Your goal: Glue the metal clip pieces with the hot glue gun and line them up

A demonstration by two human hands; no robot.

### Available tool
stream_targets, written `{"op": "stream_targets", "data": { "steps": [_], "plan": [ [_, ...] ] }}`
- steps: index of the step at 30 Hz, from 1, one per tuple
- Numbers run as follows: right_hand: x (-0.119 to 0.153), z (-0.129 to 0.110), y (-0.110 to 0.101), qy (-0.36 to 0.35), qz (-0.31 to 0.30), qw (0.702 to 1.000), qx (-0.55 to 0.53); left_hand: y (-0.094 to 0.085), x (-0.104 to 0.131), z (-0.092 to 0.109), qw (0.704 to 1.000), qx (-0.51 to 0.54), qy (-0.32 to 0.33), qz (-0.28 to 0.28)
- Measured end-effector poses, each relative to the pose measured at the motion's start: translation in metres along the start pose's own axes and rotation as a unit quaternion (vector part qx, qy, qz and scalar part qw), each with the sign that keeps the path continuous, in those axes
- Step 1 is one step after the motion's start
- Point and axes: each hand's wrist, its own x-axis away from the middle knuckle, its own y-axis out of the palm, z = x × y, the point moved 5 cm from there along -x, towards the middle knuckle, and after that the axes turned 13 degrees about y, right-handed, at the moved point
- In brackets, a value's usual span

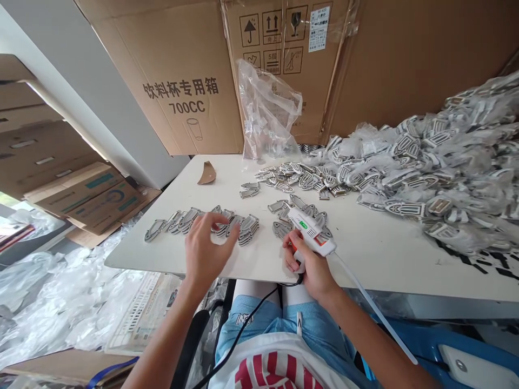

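My right hand is wrapped round a white glue gun with a small green display. A long white glue stick sticks out of its back end. The gun's nose lies over a loose group of grey metal pieces. My left hand is raised at a row of similar pieces, thumb and forefinger apart, with nothing seen between them. Just right of its thumb is a stack of the pieces. The row's left end lies past my wrist.
Bagged metal pieces are heaped on the right of the white table, with loose ones at the back middle. Large cardboard boxes stand behind. A clear plastic bag and a brown scrap are nearer. Black strips lie far right.
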Motion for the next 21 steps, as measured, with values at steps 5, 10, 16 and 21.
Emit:
{"op": "stream_targets", "data": {
  "steps": [5,10,16,21],
  "plan": [
    [-0.001,-0.001,0.002,0.002,0.006,1.000,0.018,0.031,-0.009,0.012,0.994,-0.019,0.024,-0.106],
    [-0.001,0.002,-0.001,0.011,0.002,1.000,0.012,0.046,-0.003,0.009,0.989,-0.021,0.006,-0.144],
    [-0.002,0.003,-0.002,0.010,-0.002,1.000,0.005,0.046,-0.001,0.009,0.995,0.003,-0.023,-0.102],
    [-0.007,0.006,-0.004,0.005,0.023,1.000,-0.016,0.032,-0.001,0.024,0.995,0.084,0.001,-0.050]
  ]
}}
